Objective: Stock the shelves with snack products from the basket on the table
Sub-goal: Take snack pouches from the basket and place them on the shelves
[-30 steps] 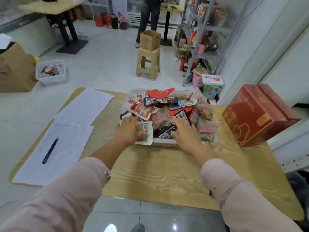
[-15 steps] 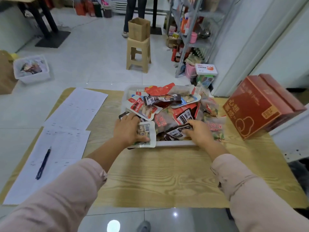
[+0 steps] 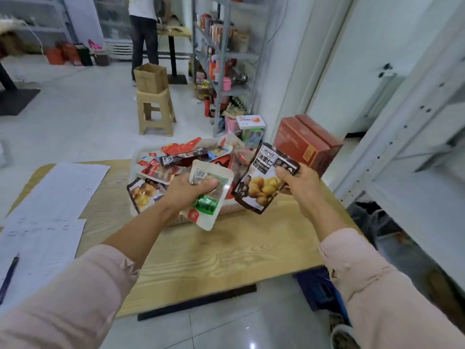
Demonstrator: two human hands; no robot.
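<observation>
A white basket [image 3: 227, 209] heaped with several snack packets stands on the wooden table [image 3: 221, 250]. My left hand [image 3: 187, 191] grips a white packet with a green label [image 3: 210, 197], lifted above the basket's near edge. My right hand [image 3: 303, 183] pinches a dark packet printed with chestnuts [image 3: 263, 180], held up over the basket's right side. A grey metal shelf unit [image 3: 224, 56] with goods stands beyond the table. An empty white shelf [image 3: 425, 152] runs along the right.
A red carton [image 3: 305, 142] sits on the table's far right corner. Paper sheets [image 3: 50, 205] and a pen [image 3: 8, 277] lie on the left. A stool [image 3: 156, 112] carrying a cardboard box stands on the floor, with a person [image 3: 143, 34] behind it.
Both hands have risen out of the basket, each with a packet: the left with the white one, the right with the dark chestnut one. The view has swung to the right.
</observation>
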